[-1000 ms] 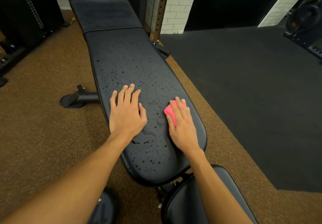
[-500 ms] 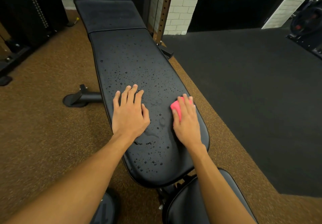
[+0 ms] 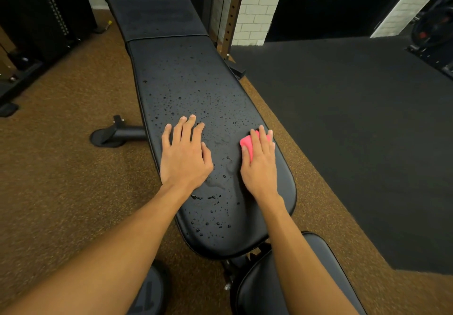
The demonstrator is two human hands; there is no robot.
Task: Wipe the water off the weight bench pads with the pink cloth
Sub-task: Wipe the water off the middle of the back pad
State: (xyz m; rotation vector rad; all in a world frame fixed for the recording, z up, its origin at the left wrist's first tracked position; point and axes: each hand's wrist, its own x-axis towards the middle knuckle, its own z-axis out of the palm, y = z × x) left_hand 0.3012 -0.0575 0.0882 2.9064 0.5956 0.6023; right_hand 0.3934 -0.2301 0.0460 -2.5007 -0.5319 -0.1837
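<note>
A long black back pad (image 3: 191, 89) of the weight bench runs away from me, dotted with water drops. My right hand (image 3: 260, 165) lies flat near the pad's right edge and presses the pink cloth (image 3: 247, 143) onto it; only a corner of the cloth shows past my fingers. To its left my left hand (image 3: 184, 155) rests flat on the pad, fingers spread, holding nothing. The strip behind my right hand looks free of drops. A second black seat pad (image 3: 259, 287) sits low in view under my right forearm.
A black bench foot (image 3: 110, 137) sticks out on the brown floor at left. A perforated rack upright (image 3: 231, 13) and a white brick pillar stand behind the bench at right. Black matting (image 3: 355, 123) covers the floor to the right. Dark gym equipment stands at far left.
My right hand has slid the pink cloth forward along the pad's right edge. My left hand stays planted in the same spot.
</note>
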